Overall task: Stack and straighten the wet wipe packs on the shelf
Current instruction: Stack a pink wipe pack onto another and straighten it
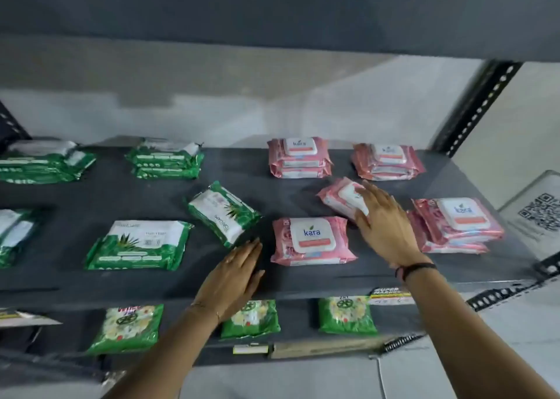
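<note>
Wet wipe packs lie across the dark shelf (91,280): green ones left, pink ones right. The right hand (383,224) lies on a skewed pink pack (338,200) whose long axis runs diagonally, far-left to near-right; whether it grips, I cannot tell. The left hand (235,277) rests open and flat, holding nothing. Dragging the slick pack could nudge the straight pink pack (312,241) askew.

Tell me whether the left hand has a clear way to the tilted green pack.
Probably yes: the left hand lies flat on the shelf just in front of the tilted green pack, with only bare shelf between them.
</note>
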